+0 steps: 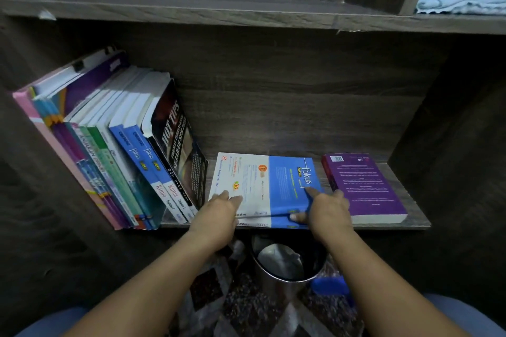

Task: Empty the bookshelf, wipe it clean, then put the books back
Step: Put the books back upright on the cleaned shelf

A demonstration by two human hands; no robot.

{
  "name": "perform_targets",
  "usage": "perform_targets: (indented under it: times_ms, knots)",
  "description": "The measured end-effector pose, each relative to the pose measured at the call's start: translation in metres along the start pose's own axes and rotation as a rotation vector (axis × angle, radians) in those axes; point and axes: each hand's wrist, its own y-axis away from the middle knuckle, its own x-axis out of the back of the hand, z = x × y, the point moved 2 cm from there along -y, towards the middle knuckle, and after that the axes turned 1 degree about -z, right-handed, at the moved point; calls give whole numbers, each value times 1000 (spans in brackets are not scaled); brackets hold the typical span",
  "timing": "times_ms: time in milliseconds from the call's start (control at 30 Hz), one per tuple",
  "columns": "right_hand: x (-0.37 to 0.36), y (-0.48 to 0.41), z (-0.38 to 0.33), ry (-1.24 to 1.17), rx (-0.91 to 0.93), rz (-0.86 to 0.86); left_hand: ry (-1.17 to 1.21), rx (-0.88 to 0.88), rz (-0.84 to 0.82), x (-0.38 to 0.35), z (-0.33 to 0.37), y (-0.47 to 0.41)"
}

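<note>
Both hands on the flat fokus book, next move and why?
Probably lift its front edge off the shelf: the right hand pinches the fokus book at that edge, the left hand rests on its cover, and it lies flat between the leaning row and the purple book. Out or upright: unclear.

Dim overall, light from above the viewer, dark vignetted corners, wide-angle bowing.

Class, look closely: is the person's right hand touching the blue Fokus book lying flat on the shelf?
Touching. The head view shows the right hand gripping the Fokus book: forefinger on its cover, thumb against its front edge.
</note>
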Motion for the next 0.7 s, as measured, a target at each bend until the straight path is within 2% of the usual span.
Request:
perform_targets:
  times_ms: [133, 233, 333, 400, 467, 567, 700]
  knots:
    - [13, 10, -6, -283, 254, 349, 152, -8, 61, 7, 0, 3]
    - [18, 20, -12, -351, 460, 527, 236, -31, 247, 18, 10, 7]
    - [26, 24, -24, -405, 727, 660, 159, -125, 439, 36, 27, 14]
    - [32, 32, -36, -454, 857, 631, 103, -186, 566, 48, 36, 19]
    - [35, 42, -50, -523, 890, 503, 69, -176, 632, 60, 37, 23]
    - [25, 50, -66, -570, 900, 324, 96, -4, 666, 74, 30, 26]
    - [14, 50, -77, -517, 893, 313, 193, 152, 733, 87, 24, 42]
